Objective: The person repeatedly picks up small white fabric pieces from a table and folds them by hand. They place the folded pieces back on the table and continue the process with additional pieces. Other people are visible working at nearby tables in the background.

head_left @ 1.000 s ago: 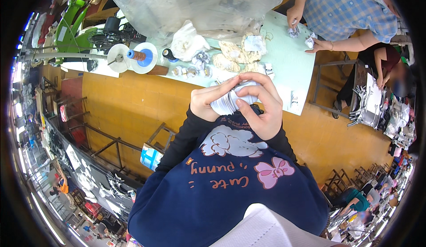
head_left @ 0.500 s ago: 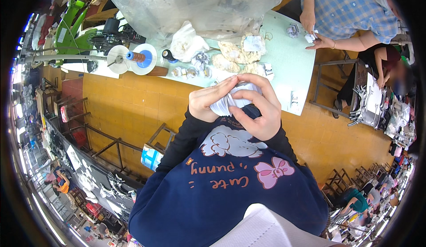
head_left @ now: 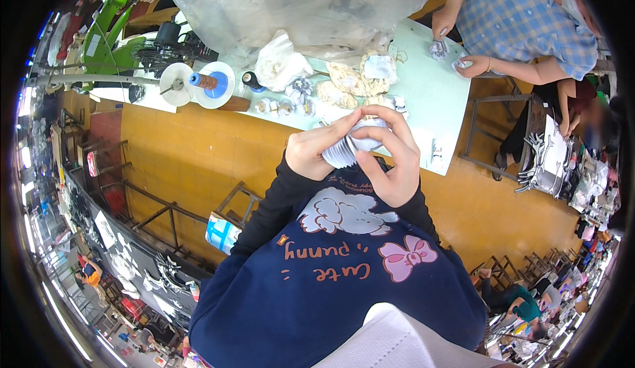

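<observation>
Both hands [head_left: 307,155] [head_left: 401,169] grip a stack of thin white pieces [head_left: 339,154] — near the pale table [head_left: 426,77].

Here we are on the wearer's head, in the left of two fisheyes, staring steeply down past the navy top [head_left: 344,302] at left hand [head_left: 307,153] and right hand [head_left: 401,168], close below us, pale green table [head_left: 426,80] beyond!

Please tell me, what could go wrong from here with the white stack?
The layered white stack looks fanned between the left hand and right hand, so layers might slip free. It appears near the edge of the pale table, so dropped layers could perhaps reach the yellow floor.
</observation>
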Motion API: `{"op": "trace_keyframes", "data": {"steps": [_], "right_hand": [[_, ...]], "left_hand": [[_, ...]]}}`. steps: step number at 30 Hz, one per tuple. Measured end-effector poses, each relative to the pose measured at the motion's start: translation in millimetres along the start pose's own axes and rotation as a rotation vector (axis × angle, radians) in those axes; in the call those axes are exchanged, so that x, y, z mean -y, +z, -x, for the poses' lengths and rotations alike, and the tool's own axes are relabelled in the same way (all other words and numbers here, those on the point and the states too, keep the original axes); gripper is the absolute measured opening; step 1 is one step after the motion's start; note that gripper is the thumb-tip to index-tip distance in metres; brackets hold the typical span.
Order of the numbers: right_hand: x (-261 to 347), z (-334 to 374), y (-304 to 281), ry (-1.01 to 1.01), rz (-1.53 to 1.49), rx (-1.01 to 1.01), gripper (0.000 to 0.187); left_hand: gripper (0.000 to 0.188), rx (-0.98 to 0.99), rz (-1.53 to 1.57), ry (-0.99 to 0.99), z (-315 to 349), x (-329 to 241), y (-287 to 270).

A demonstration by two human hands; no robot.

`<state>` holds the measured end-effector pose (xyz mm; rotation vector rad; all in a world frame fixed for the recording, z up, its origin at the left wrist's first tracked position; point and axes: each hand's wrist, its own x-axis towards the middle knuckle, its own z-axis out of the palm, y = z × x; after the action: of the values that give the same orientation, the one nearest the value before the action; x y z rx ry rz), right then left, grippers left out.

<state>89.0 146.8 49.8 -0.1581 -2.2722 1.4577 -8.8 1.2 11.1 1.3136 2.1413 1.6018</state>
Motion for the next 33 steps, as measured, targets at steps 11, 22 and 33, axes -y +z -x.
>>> {"op": "trace_keyframes", "data": {"steps": [11, 22, 33], "right_hand": [[-9, 3, 8, 0.093, -0.068, -0.021, 0.015], [-13, 7, 10, 0.128, -0.085, 0.016, 0.012], [-18, 14, 13, 0.293, -0.413, 0.016, 0.007]], "left_hand": [[0.061, 0.078, -0.011, -0.109, 2, -1, -3], [0.066, 0.130, -0.004, -0.131, 4, 4, -2], [0.066, 0.083, 0.009, -0.103, 10, 4, -3]]}}
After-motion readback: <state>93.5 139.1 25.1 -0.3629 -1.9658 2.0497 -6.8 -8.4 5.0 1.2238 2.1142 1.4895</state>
